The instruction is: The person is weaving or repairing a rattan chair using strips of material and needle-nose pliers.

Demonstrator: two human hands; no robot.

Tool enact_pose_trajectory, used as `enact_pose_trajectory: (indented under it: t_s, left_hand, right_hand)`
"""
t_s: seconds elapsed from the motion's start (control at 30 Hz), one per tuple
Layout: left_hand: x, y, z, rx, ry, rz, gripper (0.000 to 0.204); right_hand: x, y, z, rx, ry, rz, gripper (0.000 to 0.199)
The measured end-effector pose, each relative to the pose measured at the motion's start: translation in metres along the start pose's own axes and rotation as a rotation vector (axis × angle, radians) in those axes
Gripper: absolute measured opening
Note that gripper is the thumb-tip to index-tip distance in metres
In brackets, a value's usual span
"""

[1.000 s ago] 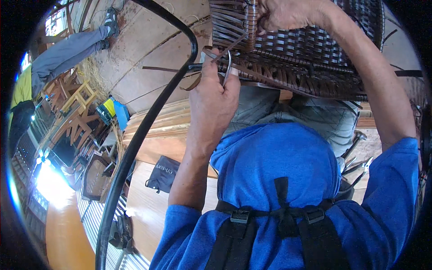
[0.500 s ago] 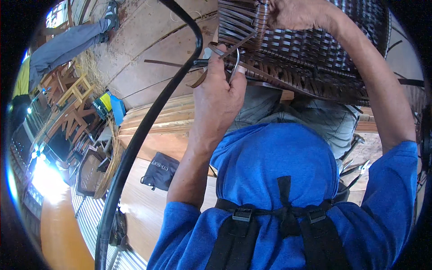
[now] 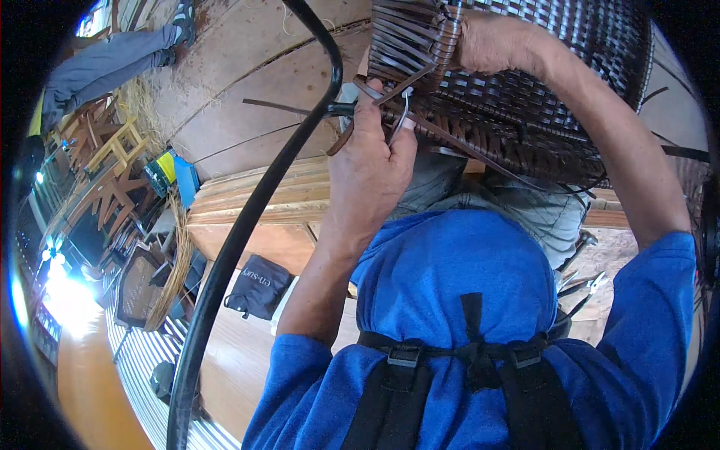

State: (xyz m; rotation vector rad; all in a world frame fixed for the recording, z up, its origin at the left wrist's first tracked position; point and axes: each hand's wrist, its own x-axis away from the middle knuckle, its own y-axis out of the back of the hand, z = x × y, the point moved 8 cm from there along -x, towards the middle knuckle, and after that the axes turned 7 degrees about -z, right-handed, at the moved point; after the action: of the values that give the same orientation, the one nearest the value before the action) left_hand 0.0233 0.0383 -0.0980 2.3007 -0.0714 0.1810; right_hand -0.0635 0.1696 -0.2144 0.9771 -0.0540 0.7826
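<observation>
A dark brown woven piece (image 3: 517,75) of glossy flat strips fills the top right, its lower edge above my lap. My left hand (image 3: 371,165) is at its left corner, fingers closed round a thin curved metal tool (image 3: 403,116) whose tip points to the weave. A loose brown strip (image 3: 409,81) crosses just above these fingers, running up to the wrapped edge. My right hand (image 3: 491,45) lies against the top of the woven piece; its fingers go behind the wrapped edge (image 3: 448,37) and are hidden. Another long strip (image 3: 472,150) hangs along the lower edge.
A thick black curved tube (image 3: 232,247) runs down the left of my arm. Stacked planks (image 3: 262,195) and a black pouch (image 3: 259,285) lie beyond it. Pliers (image 3: 589,291) lie at right. A person's legs (image 3: 112,60) and wooden frames (image 3: 124,150) are at far left.
My left hand and its metal tool have shifted slightly right and down against the woven piece. The right hand has moved slightly down, its fingers now deeper behind the edge.
</observation>
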Motion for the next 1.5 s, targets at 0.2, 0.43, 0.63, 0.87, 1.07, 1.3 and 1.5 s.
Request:
enact_pose_trajectory:
  t_s: [0.2,0.43,0.63,0.87,1.07,1.3,1.5]
  left_hand:
    - [-0.013,-0.003,-0.007,-0.278,0.116,0.184,0.035]
    - [-0.017,-0.009,-0.019,-0.556,0.092,0.347,0.032]
    - [-0.030,-0.018,-0.011,-0.592,0.166,0.468,0.039]
    - [-0.026,-0.024,-0.016,-0.416,0.454,0.681,0.030]
    - [-0.029,-0.024,-0.018,-0.439,0.485,0.734,0.033]
    - [-0.027,-0.025,-0.014,-0.474,0.498,0.779,0.051]
    - [-0.029,-0.025,-0.017,-0.506,0.478,0.746,0.043]
  right_hand:
    - [0.024,0.003,0.023,-0.363,-0.023,0.191,0.017]
    - [0.036,0.013,0.040,-0.078,0.163,-0.125,0.015]
    - [0.043,0.002,0.035,-0.277,0.053,-0.366,0.016]
    - [0.042,0.006,0.029,-0.226,-0.147,-0.164,0.025]
    - [0.040,0.016,0.033,-0.253,0.023,-0.230,0.023]
    - [0.047,0.004,0.022,-0.263,0.084,0.042,0.040]
    - [0.054,0.023,0.024,-0.165,0.013,-0.128,0.021]
